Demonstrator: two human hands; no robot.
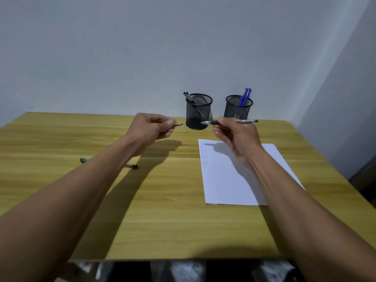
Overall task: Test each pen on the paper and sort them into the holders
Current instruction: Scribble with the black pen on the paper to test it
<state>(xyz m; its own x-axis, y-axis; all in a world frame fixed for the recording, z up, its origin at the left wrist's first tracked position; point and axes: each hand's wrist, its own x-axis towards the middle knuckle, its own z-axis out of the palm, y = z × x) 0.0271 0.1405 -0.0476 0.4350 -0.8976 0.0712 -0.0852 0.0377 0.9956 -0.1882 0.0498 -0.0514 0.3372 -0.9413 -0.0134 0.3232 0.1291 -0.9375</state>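
Pen point(230, 122) held level above the far edge of the table point(162, 200), uncapped tip pointing left, dark grip section near the tip, clear barrel and dark end sticking out to the right of the right hand point(236, 135). Right hand closed on the pen, thumb and fingers pinching the barrel just behind the grip section. Left hand point(151, 127) curled nearly shut, thumb and forefinger pinching a small dark cap point(179, 124), its point aimed at the pen tip, a gap between the two. Sheet of white paper point(230, 184) flat on the table below the right forearm, a few short handwritten marks in a column near its upper left corner, too small and faint to read. No brand or label legible anywhere. Two round black wire-mesh holders at the back of the table by the wall: left holder point(198, 111) with a dark pen leaning out over its left rim, right holder point(238, 107) with blue pens point(245, 96) standing tilted right. Another pen point(130, 165) lying on the table at the left, partly hidden under the left forearm, dark at both visible ends. Table top of yellowish wood-grain laminate, smooth, with straight lengthwise streaks. Plain pale wall behind.
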